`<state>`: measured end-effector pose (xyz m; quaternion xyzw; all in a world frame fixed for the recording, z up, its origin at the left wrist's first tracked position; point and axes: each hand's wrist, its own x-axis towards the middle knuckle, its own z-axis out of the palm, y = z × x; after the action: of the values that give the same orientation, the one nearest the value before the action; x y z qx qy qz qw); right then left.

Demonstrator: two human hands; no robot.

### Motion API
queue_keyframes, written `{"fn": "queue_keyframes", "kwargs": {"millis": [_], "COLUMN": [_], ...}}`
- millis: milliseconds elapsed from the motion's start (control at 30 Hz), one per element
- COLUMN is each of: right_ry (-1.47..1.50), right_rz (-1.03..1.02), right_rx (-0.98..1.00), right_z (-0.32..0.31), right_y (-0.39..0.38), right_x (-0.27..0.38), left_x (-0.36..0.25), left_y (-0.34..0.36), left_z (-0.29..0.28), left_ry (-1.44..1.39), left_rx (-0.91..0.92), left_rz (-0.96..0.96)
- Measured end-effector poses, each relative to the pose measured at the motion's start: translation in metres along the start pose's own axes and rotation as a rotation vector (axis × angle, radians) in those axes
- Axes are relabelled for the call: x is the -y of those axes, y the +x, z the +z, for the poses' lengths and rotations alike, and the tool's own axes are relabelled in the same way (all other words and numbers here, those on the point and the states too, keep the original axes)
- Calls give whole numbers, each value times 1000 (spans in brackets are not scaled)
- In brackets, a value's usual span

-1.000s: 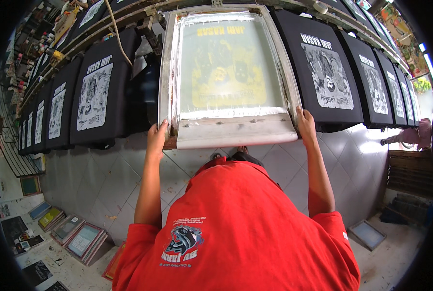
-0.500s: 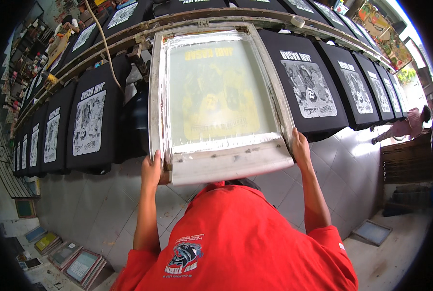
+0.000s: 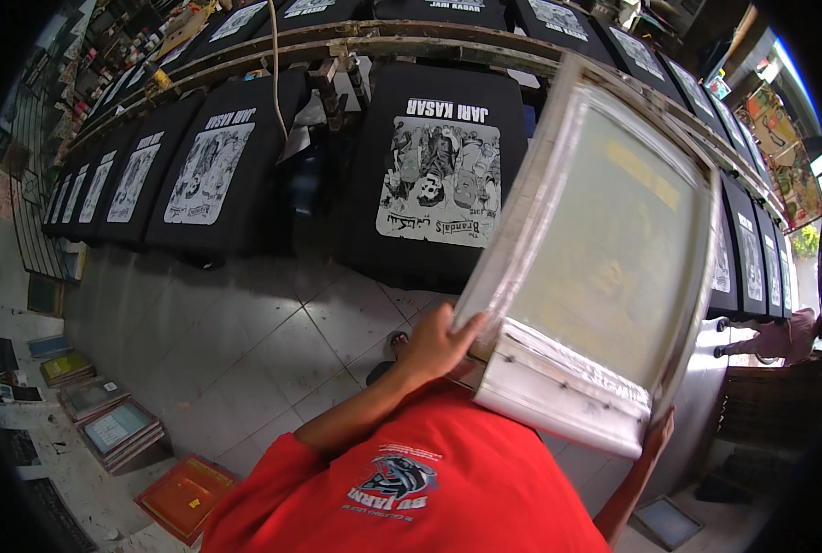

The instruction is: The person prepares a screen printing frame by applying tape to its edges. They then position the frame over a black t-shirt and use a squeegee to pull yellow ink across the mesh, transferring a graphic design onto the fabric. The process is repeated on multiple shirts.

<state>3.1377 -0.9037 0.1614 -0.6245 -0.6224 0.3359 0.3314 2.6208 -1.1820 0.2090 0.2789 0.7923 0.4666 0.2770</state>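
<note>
A printing screen [image 3: 614, 240] with a pale frame and translucent yellowish mesh is tilted and angled at my right front, raised in both hands. My left hand [image 3: 443, 336] grips its lower left edge. My right hand [image 3: 655, 433], partly hidden behind the frame, grips the lower right corner. Left of the screen, a black shirt [image 3: 365, 249] with a white illustrated print lies on a platen, partly behind the screen's edge.
Rows of printed black shirts [image 3: 268, 161] line a long rack with wooden rails [image 3: 365, 46] and a dangling cable [image 3: 278, 92]. A person in pink [image 3: 770, 336] is at far right. Screen stacks [image 3: 116, 429] and a red frame [image 3: 179, 488] sit at lower left, tiled floor [image 3: 273, 341] below.
The screen has swung right and turned clockwise with both my hands on it, uncovering the printed shirt behind it. My left hand has moved rightward across my body, my right hand right and down.
</note>
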Motion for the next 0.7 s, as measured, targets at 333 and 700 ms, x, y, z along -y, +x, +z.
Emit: {"fn": "queue_keyframes", "kwargs": {"millis": [333, 700], "right_ry": [230, 277], "right_rz": [144, 336], "right_rx": [54, -11], "right_z": [-137, -161], "right_y": [-51, -50], "right_x": [-96, -129], "left_x": [-71, -79], "left_y": [-17, -41], "left_z": [116, 172], "left_ry": [-18, 3], "left_rx": [274, 276], "left_rz": [157, 160]}}
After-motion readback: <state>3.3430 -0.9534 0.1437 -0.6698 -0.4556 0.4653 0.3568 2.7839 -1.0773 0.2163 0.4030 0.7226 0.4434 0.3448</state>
